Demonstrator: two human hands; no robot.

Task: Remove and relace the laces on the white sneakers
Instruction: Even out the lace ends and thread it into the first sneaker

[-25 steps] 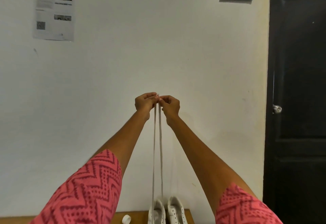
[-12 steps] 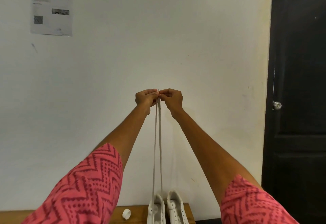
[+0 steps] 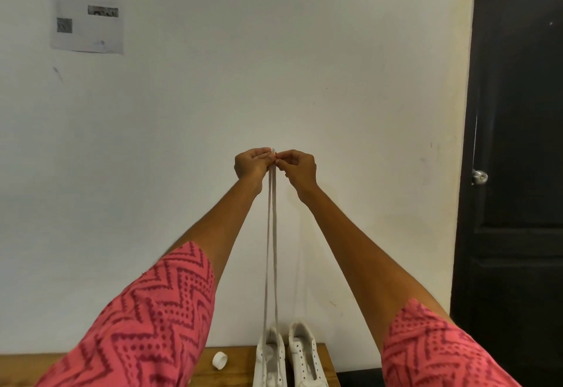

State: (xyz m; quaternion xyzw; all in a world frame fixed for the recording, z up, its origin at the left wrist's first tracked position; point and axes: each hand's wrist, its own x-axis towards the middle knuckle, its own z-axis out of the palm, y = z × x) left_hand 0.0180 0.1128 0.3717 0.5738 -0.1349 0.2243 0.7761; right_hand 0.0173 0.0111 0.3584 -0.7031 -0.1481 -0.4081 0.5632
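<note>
Head-worn camera faces forward over outstretched arms toward a nearby wall [image 3: 274, 82].

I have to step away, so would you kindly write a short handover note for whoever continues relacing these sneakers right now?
Left hand: raised in front of the wall, pinching one lace end.
Right hand: beside it, pinching the other end; the tips meet between the hands.
Lace: two strands run taut down to the left sneaker, so it is threaded low in that shoe.
Right sneaker: beside it on the wooden table, eyelets bare, no lace in view.
Done: ends pulled level.
Left: lace the left sneaker upward, then the right one, whose lace is not in view.
</note>
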